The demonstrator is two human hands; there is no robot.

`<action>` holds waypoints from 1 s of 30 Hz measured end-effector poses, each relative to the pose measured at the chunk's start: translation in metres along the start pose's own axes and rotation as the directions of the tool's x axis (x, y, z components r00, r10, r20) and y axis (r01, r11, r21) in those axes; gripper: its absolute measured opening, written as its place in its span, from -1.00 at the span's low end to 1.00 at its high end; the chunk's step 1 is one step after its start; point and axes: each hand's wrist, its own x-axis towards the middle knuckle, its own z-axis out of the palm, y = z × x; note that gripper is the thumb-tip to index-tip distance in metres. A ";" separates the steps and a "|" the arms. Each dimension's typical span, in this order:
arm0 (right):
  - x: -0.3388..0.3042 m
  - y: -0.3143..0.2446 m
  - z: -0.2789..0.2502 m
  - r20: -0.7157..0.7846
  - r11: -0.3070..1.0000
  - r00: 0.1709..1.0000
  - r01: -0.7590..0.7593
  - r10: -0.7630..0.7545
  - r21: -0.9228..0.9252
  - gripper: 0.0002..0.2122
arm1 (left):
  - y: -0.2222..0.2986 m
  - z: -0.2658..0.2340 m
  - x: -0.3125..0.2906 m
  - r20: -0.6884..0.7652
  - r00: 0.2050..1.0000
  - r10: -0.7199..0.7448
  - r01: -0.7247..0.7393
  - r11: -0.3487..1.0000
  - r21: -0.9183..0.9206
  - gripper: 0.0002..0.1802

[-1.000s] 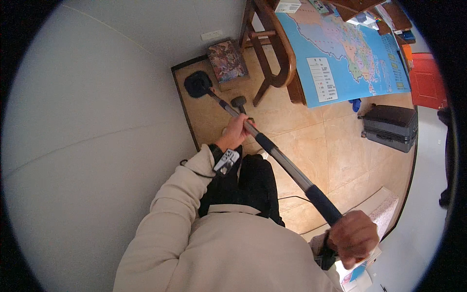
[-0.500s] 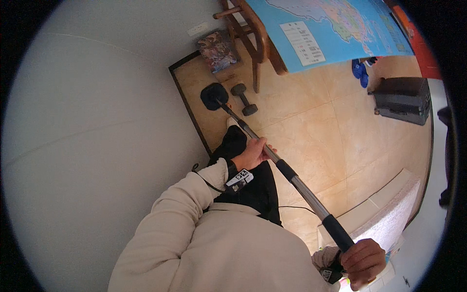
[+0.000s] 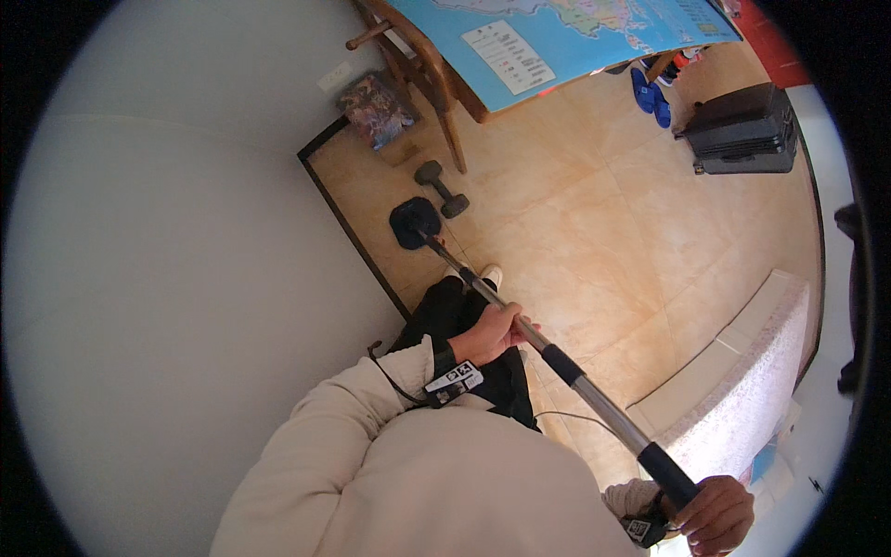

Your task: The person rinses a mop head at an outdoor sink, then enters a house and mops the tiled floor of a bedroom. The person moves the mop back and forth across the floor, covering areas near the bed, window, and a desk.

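One long-handled mop (image 3: pixel 605 410) slants from its dark head (image 3: pixel 415 223), ahead and leftward of both hands, back to the lower right; the left hand (image 3: pixel 489 334), nearer the head, grasps the pole partway along, and the right hand (image 3: pixel 717 515) clasps its end. Dark skirting (image 3: pixel 357 243) bounds the head's left, a dumbbell (image 3: pixel 442 189) sits just beside it, and tiled floor (image 3: pixel 575 223) stretches rightward toward a suitcase (image 3: pixel 745 130).

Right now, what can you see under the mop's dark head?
Tan tiled floor shows around the dark head; whatever lies directly beneath it is covered and cannot be seen.
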 end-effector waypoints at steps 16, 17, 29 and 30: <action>-0.025 0.030 0.005 -0.317 0.988 0.940 -0.146 0.127 -0.038 -0.84 | 0.021 -0.015 0.041 -0.124 0.984 0.126 -0.119 0.991 0.065 -0.78; -0.026 0.026 0.009 -0.381 0.981 0.921 -0.143 0.083 -0.130 -0.84 | 0.014 -0.012 0.041 -0.079 0.992 0.094 -0.088 0.994 0.071 -0.77; -0.041 -0.032 -0.012 -0.348 0.995 0.937 -0.069 0.038 -0.076 -0.87 | -0.032 0.027 0.027 0.034 0.968 -0.249 0.250 0.968 -0.021 -0.77; -0.037 -0.034 -0.015 -0.286 0.993 0.956 -0.093 0.067 -0.077 -0.89 | -0.030 0.031 0.025 0.028 0.977 -0.211 0.211 0.977 0.000 -0.77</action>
